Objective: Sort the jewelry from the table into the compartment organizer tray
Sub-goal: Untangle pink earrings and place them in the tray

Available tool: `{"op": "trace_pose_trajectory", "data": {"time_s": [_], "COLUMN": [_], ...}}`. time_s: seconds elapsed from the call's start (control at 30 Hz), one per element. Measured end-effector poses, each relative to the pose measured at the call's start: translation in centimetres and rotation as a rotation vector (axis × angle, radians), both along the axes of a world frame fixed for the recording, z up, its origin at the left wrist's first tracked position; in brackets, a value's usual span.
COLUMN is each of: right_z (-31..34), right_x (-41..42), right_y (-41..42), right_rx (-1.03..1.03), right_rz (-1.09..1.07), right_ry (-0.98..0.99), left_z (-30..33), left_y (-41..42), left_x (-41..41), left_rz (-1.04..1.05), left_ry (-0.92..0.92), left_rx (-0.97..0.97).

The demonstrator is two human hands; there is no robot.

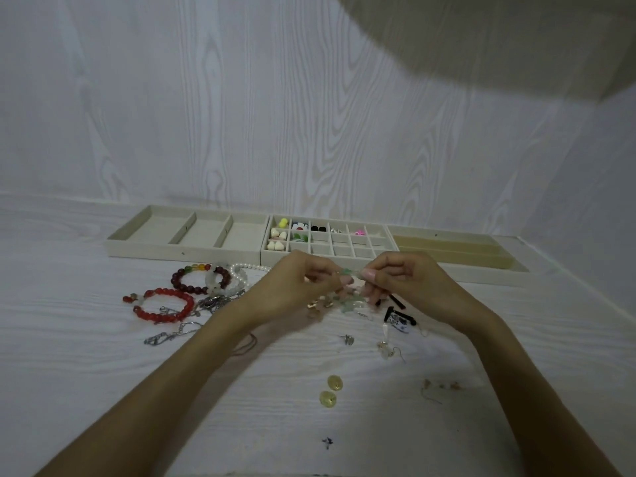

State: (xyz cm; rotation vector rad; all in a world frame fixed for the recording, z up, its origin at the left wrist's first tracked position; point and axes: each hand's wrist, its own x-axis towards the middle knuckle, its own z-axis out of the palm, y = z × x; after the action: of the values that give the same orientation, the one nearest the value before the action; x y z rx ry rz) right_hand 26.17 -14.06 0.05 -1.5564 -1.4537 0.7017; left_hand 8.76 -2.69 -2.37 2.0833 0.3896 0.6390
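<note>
My left hand (296,284) and my right hand (402,280) meet above the table, both pinching a small pale green earring (347,271) between their fingertips. Just behind them stands the beige small-compartment organizer tray (358,251), with yellow, cream, black, green and pink pieces in its left and back cells. Under my hands lies a blurred heap of green and gold earrings (344,302). Red and dark bead bracelets (165,304) and a white pearl strand (241,270) lie to the left.
A three-section tray (186,235) sits left of the organizer, a long-slot tray (457,249) right. Two gold discs (332,390), hook earrings (389,349), black pieces (395,311), silver chains (172,333) lie on the white wood-grain table. A wall rises close behind.
</note>
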Motion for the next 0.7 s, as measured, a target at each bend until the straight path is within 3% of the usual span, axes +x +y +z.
{"op": "trace_pose_trajectory", "data": {"time_s": [0.1,0.3,0.47,0.57,0.7], "right_z": [0.9,4.3,6.5,6.2,4.8], "right_x": [-0.6,-1.1,-1.4,-1.2,-0.1], "right_y": [0.3,2.1,5.2,6.7,8.6], "right_rx": [0.049,0.166,0.231,0.206,0.127], "right_rz": [-0.012,-0.1,-0.167,-0.175,-0.185], "right_ry": [0.023,0.14,0.252,0.22,0.094], "left_z": [1.0,6.2,9.2,9.1,7.7], "left_y": [1.1,2.9,6.1,7.6,10.0], "left_x": [-1.0,-2.7,-1.9,-0.5,1.9], "left_rz": [0.006,-0.108,0.146,0.316,0.54], "left_ry": [-0.027,0.105,-0.019,-0.113,-0.02], "left_rx": [-0.028,0.022,0.03,0.008,0.126]}}
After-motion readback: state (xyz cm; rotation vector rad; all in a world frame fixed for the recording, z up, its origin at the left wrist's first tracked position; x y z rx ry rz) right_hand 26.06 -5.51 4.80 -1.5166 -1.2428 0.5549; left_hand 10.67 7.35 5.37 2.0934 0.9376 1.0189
